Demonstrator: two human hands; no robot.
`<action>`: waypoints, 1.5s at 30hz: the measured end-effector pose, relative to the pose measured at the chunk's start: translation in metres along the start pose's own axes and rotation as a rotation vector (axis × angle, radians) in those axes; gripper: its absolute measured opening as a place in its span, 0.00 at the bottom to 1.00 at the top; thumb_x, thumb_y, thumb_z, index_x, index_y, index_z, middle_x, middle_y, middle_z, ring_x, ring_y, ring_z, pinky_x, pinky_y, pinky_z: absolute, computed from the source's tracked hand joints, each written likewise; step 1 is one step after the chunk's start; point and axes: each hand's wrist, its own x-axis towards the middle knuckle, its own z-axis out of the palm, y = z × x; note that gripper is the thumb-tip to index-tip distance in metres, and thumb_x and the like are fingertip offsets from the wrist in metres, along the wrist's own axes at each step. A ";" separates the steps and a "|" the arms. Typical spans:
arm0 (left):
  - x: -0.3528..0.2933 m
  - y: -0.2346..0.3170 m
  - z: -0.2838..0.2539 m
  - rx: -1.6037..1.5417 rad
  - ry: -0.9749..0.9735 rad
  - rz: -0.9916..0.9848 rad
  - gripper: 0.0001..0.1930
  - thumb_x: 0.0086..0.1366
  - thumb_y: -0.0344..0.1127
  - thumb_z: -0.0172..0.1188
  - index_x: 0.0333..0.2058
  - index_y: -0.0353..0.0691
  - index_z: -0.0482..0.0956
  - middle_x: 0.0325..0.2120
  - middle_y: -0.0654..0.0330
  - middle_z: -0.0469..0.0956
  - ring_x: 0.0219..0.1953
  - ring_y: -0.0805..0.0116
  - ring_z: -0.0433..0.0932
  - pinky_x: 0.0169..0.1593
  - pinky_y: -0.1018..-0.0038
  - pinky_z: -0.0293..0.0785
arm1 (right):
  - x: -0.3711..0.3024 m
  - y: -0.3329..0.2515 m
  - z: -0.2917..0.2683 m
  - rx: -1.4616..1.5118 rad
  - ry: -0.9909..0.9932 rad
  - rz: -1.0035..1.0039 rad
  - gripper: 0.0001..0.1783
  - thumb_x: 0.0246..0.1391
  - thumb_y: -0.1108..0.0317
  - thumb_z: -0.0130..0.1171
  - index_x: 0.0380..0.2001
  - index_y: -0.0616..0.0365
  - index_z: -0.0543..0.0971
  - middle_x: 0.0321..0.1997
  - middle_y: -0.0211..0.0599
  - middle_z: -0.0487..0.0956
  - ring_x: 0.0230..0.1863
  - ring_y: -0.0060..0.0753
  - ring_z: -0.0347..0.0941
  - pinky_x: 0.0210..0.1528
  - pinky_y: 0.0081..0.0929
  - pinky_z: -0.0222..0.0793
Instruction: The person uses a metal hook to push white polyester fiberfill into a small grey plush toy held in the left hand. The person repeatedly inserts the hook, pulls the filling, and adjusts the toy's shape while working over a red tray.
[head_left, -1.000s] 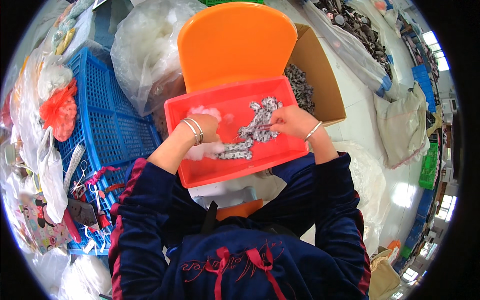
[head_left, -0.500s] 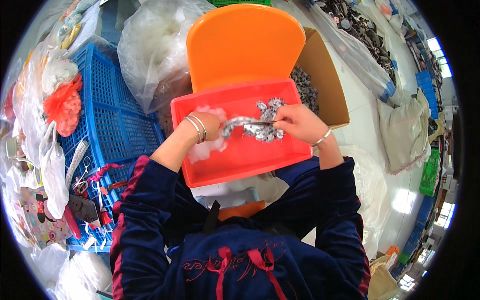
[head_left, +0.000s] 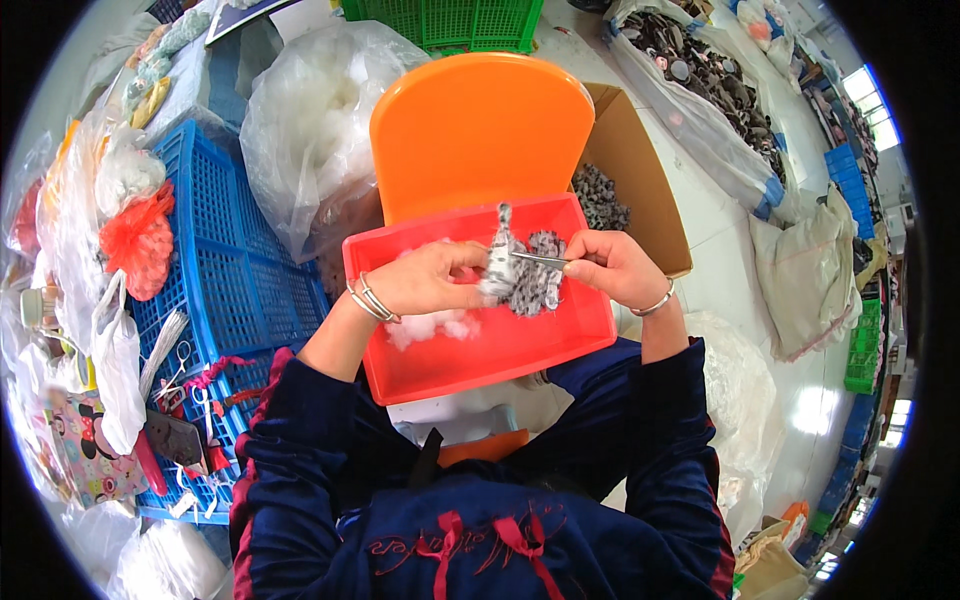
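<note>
My left hand is closed on a small grey-and-white spotted fabric piece, which stands up slim above the fingers. In my right hand a thin metal tool, seemingly tweezers, is pinched, its tip pointing left at the fabric piece. Both hands are over a red plastic tray. Inside it, a heap of similar spotted pieces lies under the tool, and white stuffing fluff lies below my left hand and partly behind it.
An orange chair back rises behind the tray. A cardboard box with spotted pieces stands at its right, a clear bag of stuffing at its left. Blue crates on the left carry scissors and bags. A green crate is farther back.
The fabric piece, earlier stretched sideways toward my left hand, now points upward. My left hand has moved right and opened its grip shape somewhat, nearer the tool. The view has tilted slightly.
</note>
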 end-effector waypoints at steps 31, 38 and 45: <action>0.005 -0.046 -0.005 -0.005 0.729 -0.059 0.21 0.63 0.48 0.56 0.22 0.33 0.79 0.14 0.52 0.74 0.17 0.65 0.73 0.26 0.65 0.70 | 0.104 0.079 0.050 -0.831 0.228 0.062 0.11 0.51 0.62 0.58 0.31 0.58 0.80 0.29 0.53 0.78 0.35 0.53 0.77 0.36 0.47 0.71; 0.021 -0.043 0.010 0.164 0.474 -0.144 0.25 0.66 0.52 0.50 0.34 0.32 0.81 0.27 0.45 0.81 0.25 0.57 0.80 0.31 0.66 0.75 | 0.075 0.040 0.050 -0.446 0.341 -0.180 0.05 0.50 0.80 0.56 0.33 0.65 0.77 0.19 0.33 0.68 0.21 0.25 0.63 0.26 0.23 0.61; 0.017 -0.027 0.016 -0.484 0.267 -0.239 0.22 0.68 0.51 0.50 0.35 0.37 0.81 0.24 0.61 0.82 0.23 0.76 0.79 0.25 0.79 0.72 | 0.067 0.009 0.078 -0.518 0.359 -0.427 0.12 0.47 0.84 0.55 0.36 0.61 0.78 0.25 0.34 0.66 0.25 0.24 0.63 0.27 0.21 0.59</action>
